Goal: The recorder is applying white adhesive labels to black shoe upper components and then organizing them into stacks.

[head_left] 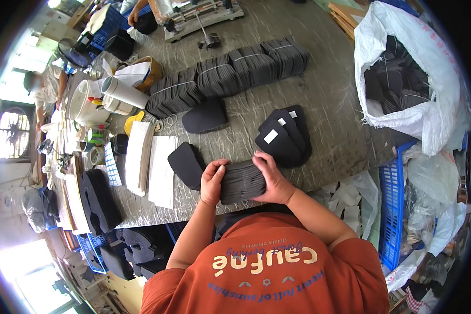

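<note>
Between my two hands is a stack of dark grey foam pads [243, 181], held on edge at the near side of the table. My left hand [212, 181] grips its left end, and my right hand [272, 179] closes round its right end. Just left of my left hand lies a black pad [187, 165]. Several black pads with white labels [277, 144] overlap beyond my right hand. Another dark pad [205, 115] rests farther off, in front of a long row of banded grey pad bundles [227, 73].
A white woven sack [445, 99] of dark pads stands at the right, above a blue crate [391, 209]. White paper sheets [163, 170] and a white tube [124, 92] are on the left. A clamp frame [204, 21] sits at the far edge, near another person's hand [134, 17].
</note>
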A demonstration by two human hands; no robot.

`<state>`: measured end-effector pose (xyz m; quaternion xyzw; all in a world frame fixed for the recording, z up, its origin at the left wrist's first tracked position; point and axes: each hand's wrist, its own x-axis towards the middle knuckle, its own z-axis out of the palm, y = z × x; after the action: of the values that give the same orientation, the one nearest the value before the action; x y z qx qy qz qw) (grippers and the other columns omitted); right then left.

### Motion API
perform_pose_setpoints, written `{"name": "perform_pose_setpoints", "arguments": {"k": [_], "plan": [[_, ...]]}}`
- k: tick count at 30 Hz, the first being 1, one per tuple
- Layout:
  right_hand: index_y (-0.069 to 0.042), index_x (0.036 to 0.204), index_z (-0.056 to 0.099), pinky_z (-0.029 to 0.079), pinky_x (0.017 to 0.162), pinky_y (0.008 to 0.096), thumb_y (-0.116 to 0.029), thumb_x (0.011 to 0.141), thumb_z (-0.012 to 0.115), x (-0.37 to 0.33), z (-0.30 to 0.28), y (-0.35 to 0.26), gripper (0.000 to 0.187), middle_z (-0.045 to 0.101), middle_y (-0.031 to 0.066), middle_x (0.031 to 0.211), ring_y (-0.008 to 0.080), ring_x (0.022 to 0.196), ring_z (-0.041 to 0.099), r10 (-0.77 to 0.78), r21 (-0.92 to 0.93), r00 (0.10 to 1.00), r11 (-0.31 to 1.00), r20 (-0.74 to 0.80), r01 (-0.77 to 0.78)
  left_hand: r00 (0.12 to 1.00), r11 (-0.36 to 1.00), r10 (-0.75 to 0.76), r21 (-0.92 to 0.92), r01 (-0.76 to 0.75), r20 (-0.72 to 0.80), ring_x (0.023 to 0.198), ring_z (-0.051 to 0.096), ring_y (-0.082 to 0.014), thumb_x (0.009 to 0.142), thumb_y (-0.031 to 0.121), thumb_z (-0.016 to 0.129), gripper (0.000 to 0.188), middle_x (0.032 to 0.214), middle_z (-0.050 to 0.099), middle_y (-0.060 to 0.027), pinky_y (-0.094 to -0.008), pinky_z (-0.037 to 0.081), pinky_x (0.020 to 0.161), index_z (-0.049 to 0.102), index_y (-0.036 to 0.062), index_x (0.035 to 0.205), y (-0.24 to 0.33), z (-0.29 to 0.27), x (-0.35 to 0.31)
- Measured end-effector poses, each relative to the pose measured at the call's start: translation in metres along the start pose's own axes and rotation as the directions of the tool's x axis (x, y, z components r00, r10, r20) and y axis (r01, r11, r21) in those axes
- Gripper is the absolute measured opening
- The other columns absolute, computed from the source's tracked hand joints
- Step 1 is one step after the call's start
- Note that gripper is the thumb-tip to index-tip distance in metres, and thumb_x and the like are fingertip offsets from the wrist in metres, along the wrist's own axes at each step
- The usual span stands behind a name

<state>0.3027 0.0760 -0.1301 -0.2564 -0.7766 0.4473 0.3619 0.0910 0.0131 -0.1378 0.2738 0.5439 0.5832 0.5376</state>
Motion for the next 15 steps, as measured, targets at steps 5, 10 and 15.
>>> {"name": "perform_pose_setpoints", "arguments": {"k": [5, 10, 15], "plan": [[-0.013, 0.145, 0.027, 0.037, 0.105, 0.0461, -0.019, 0.048, 0.091, 0.003, 0.000, -0.003, 0.116, 0.036, 0.0188, 0.133, 0.0405, 0.124, 0.039, -0.027, -0.074, 0.999, 0.997, 0.042, 0.030, 1.000, 0.988, -0.013, 0.155, 0.009, 0.025, 0.103, 0.056, -0.0174, 0.096, 0.020, 0.054, 0.025, 0.111, 0.062, -0.0080, -0.0292, 0.041, 0.094, 0.061, 0.0005, 0.110, 0.005, -0.013, 0.004], [-0.013, 0.145, 0.027, 0.039, 0.102, 0.0458, -0.020, 0.049, 0.091, 0.002, 0.000, 0.002, 0.116, 0.036, 0.0180, 0.130, 0.0390, 0.120, 0.041, -0.034, -0.088, 0.999, 0.996, -0.009, 0.033, 0.797, 0.247, 0.083, 0.762, -0.598, 0.598, 0.129, 0.040, -0.0382, 0.067, 0.045, 0.078, 0.094, 0.134, 0.045, -0.0222, -0.0477, 0.026, 0.112, 0.038, -0.0025, 0.138, 0.070, 0.012, -0.012], [-0.012, 0.144, 0.028, 0.040, 0.099, 0.0461, -0.021, 0.050, 0.091, 0.006, -0.001, 0.001, 0.113, 0.040, 0.0163, 0.125, 0.0374, 0.116, 0.043, -0.089, -0.040, 0.996, 0.995, 0.019, 0.090, 0.844, -0.024, 0.017, 0.844, -0.535, 0.536, 0.132, 0.035, -0.0394, 0.048, 0.039, 0.088, 0.123, 0.138, 0.041, -0.0195, -0.0517, 0.025, 0.113, 0.024, -0.0044, 0.143, 0.060, 0.022, -0.022]]}}
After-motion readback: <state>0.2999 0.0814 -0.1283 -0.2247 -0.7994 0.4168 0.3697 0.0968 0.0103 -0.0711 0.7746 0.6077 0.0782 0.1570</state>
